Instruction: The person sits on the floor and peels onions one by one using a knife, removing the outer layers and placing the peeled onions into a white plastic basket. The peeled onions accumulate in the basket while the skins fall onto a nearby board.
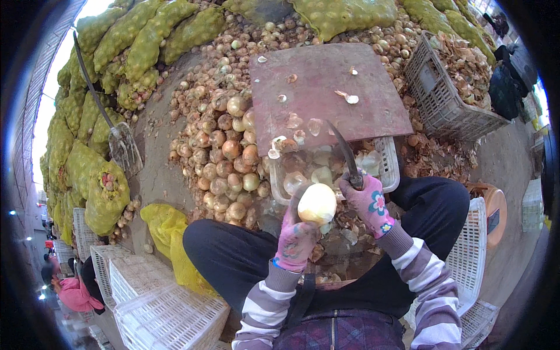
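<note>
Gripped in my left hand (298,243), gloved in pink, is a pale peeled onion (317,203). My right hand (365,201), in a pink glove with flowers, is closed on the handle of a knife with a dark curved blade (344,148) that points up and away from me. The two hands are apart, and the blade does not touch the onion. Below and beyond them, a white plastic basket (390,166) holds peeled onions. A reddish board (328,96) lies over the basket's far part, with several skin scraps and cut onion ends on it.
Unpeeled onions (232,148) are heaped to the left and beyond the board. A crate of onion skins (446,100) stands at the right. Full yellow-green mesh sacks (144,43), a shovel (124,146) and stacked white crates (170,315) are at the left. A person in pink (78,294) is at the far left.
</note>
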The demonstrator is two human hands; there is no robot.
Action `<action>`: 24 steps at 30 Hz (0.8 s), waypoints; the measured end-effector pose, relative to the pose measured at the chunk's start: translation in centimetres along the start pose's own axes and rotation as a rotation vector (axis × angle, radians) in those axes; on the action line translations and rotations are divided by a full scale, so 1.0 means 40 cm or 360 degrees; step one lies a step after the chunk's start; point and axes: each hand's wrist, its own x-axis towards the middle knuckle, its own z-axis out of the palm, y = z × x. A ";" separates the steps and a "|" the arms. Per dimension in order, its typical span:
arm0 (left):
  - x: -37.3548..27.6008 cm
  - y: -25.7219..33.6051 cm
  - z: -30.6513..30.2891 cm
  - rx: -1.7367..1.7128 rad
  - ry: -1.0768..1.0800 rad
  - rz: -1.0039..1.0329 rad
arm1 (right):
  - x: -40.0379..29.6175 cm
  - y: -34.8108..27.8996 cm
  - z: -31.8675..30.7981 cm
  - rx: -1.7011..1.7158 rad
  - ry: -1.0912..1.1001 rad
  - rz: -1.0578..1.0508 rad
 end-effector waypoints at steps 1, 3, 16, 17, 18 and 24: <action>-0.005 -0.003 -0.008 -0.0175 0.0024 -0.0079 | 0.006 0.001 -0.003 -0.0022 -0.0029 0.0131; -0.015 -0.002 -0.030 -0.0511 0.0079 -0.0214 | 0.016 0.031 0.001 -0.0025 0.0017 0.0082; 0.012 0.028 -0.019 0.0494 0.0301 0.0166 | -0.034 -0.049 -0.005 -0.0195 -0.0225 -0.0739; 0.011 0.032 -0.016 0.0526 0.0293 0.0168 | -0.033 -0.060 -0.011 -0.0194 -0.0301 -0.0687; 0.011 0.034 -0.015 0.0558 0.0284 0.0170 | -0.031 -0.064 -0.014 -0.0182 -0.0377 -0.0625; 0.013 0.051 -0.037 0.1102 0.0155 0.0304 | -0.035 -0.081 -0.031 -0.0179 -0.0590 -0.0580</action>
